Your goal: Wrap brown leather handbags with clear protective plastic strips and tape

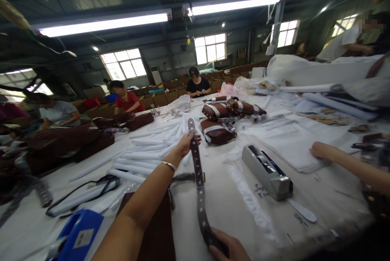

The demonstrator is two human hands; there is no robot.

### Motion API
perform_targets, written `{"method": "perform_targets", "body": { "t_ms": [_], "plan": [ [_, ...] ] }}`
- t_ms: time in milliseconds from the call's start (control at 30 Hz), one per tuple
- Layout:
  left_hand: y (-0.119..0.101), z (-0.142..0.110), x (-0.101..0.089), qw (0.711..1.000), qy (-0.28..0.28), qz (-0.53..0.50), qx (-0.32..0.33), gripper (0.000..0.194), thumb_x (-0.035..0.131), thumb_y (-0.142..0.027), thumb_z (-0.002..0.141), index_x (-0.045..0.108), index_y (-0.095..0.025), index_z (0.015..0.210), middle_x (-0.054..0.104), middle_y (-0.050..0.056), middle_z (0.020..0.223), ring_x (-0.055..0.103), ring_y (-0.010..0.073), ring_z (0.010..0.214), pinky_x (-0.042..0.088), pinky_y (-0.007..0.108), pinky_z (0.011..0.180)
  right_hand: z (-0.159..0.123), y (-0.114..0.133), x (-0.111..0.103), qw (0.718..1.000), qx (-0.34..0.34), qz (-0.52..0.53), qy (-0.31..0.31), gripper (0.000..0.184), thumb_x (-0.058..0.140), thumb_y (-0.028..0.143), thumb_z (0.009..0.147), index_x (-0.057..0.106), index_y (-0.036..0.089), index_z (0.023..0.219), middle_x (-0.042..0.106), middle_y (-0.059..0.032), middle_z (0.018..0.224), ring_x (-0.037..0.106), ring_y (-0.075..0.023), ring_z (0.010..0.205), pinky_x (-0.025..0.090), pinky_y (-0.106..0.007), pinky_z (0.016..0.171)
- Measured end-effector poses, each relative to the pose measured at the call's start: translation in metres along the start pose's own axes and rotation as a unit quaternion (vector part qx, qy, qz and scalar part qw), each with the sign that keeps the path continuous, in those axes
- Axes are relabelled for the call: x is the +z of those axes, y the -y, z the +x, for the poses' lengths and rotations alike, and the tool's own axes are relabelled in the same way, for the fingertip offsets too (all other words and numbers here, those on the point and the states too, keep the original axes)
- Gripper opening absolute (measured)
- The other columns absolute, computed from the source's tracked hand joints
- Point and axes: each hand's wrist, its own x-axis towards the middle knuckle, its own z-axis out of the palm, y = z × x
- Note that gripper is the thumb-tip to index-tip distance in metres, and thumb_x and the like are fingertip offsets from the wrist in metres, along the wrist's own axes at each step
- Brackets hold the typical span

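A long dark brown strap [199, 175] with pale metal studs and a buckle runs upright before me, partly covered in clear film. My left hand [185, 145], on an arm with a bracelet, is closed round it near its upper end. Down at the bottom edge, my right hand [228, 245] grips the lower end of the same strap; part of that hand is cut off. Beneath my left forearm lies a brown leather piece [158, 228], largely hidden by the arm. White paper rolls [137, 163] are spread just beyond my left hand.
A grey tape dispenser [268, 171] stands to the right, a blue one [81, 232] at lower left. Brown bags with white bands [217, 131] lie ahead. A co-worker's hand [323, 150] rests on white sheets [292, 147]. Other people sit around the table.
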Motion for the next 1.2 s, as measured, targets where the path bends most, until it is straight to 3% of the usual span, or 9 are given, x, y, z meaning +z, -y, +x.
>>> {"method": "perform_targets", "body": {
  "t_ms": [167, 300, 367, 500, 600, 800, 967, 1100, 1200],
  "plan": [
    [-0.021, -0.022, 0.008, 0.989, 0.118, 0.088, -0.021, 0.034, 0.072, -0.045, 0.084, 0.058, -0.016, 0.095, 0.066, 0.002, 0.08, 0.055, 0.006, 0.054, 0.047, 0.018, 0.051, 0.019, 0.022, -0.041, 0.979, -0.036, -0.081, -0.185, 0.045, 0.051, 0.049, 0.094, 0.065, 0.022, 0.128, 0.068, -0.012, 0.127, 0.065, -0.0275, 0.114, 0.053, -0.042, 0.1],
    [-0.038, -0.051, 0.023, 0.94, 0.267, 0.186, -0.103, 0.04, 0.083, -0.043, 0.072, 0.064, -0.011, 0.088, 0.069, 0.007, 0.075, 0.056, 0.0101, 0.049, 0.044, 0.021, 0.044, 0.044, 0.06, -0.081, 0.911, -0.195, -0.159, -0.326, 0.046, 0.057, 0.041, 0.092, 0.057, 0.028, 0.137, 0.053, -0.0074, 0.145, 0.046, -0.0278, 0.137, 0.034, -0.049, 0.118],
    [-0.033, -0.066, 0.036, 0.926, 0.298, 0.208, -0.106, 0.042, 0.081, -0.046, 0.072, 0.065, -0.011, 0.089, 0.07, 0.009, 0.079, 0.058, 0.0117, 0.051, 0.046, 0.023, 0.046, 0.057, 0.08, -0.093, 0.912, -0.206, -0.089, -0.342, 0.06, 0.062, 0.044, 0.089, 0.047, 0.028, 0.145, 0.043, -0.0086, 0.153, 0.043, -0.0286, 0.139, 0.037, -0.051, 0.116],
    [0.004, -0.091, 0.065, 0.945, 0.251, 0.212, -0.011, 0.046, 0.062, -0.058, 0.085, 0.061, -0.015, 0.1, 0.069, 0.007, 0.09, 0.062, 0.0114, 0.064, 0.05, 0.023, 0.06, 0.075, 0.107, -0.097, 0.933, -0.109, 0.205, -0.275, 0.064, 0.052, 0.056, 0.093, 0.038, 0.026, 0.147, 0.054, -0.0124, 0.143, 0.059, -0.0256, 0.124, 0.051, -0.045, 0.103],
    [0.033, -0.102, 0.08, 0.948, 0.191, 0.247, 0.068, 0.041, 0.054, -0.054, 0.091, 0.062, -0.016, 0.105, 0.068, 0.005, 0.088, 0.062, 0.0128, 0.071, 0.05, 0.024, 0.065, 0.088, 0.112, -0.095, 0.936, -0.119, 0.225, -0.241, 0.052, 0.062, 0.055, 0.087, 0.059, 0.021, 0.127, 0.068, -0.0101, 0.125, 0.065, -0.0246, 0.111, 0.052, -0.04, 0.097],
    [0.019, -0.109, 0.059, 0.908, 0.067, 0.366, 0.191, 0.012, 0.069, -0.031, 0.083, 0.068, -0.02, 0.088, 0.068, 0.005, 0.094, 0.064, 0.0206, 0.092, 0.052, 0.031, 0.079, 0.116, 0.108, -0.116, 0.939, -0.181, -0.017, -0.291, 0.03, 0.067, 0.045, 0.084, 0.072, 0.019, 0.098, 0.076, -0.0042, 0.09, 0.069, -0.022, 0.086, 0.054, -0.034, 0.082],
    [-0.035, -0.126, 0.039, 0.818, -0.078, 0.424, 0.38, 0.04, 0.065, -0.035, 0.088, 0.056, -0.023, 0.125, 0.057, 0.011, 0.133, 0.064, 0.0212, 0.103, 0.055, 0.032, 0.08, 0.127, 0.135, -0.136, 0.872, -0.251, -0.269, -0.322, 0.023, 0.056, 0.031, 0.094, 0.071, 0.02, 0.107, 0.075, -0.0069, 0.103, 0.069, -0.0223, 0.091, 0.052, -0.032, 0.083],
    [-0.053, -0.137, 0.035, 0.708, -0.011, 0.518, 0.48, 0.051, 0.068, -0.037, 0.088, 0.053, -0.027, 0.135, 0.058, 0.008, 0.139, 0.058, 0.0249, 0.122, 0.05, 0.037, 0.098, 0.133, 0.157, -0.134, 0.809, -0.284, -0.442, -0.262, 0.03, 0.049, 0.02, 0.096, 0.066, 0.02, 0.121, 0.071, -0.0096, 0.115, 0.066, -0.023, 0.104, 0.049, -0.031, 0.089],
    [-0.052, -0.138, 0.03, 0.721, 0.021, 0.541, 0.434, 0.022, 0.06, -0.028, 0.093, 0.07, -0.027, 0.112, 0.075, 0.003, 0.107, 0.069, 0.0213, 0.098, 0.053, 0.031, 0.087, 0.137, 0.162, -0.126, 0.805, -0.294, -0.461, -0.23, 0.028, 0.049, 0.021, 0.097, 0.067, 0.021, 0.118, 0.072, -0.0098, 0.113, 0.065, -0.0238, 0.103, 0.047, -0.033, 0.092]
  ]
}}
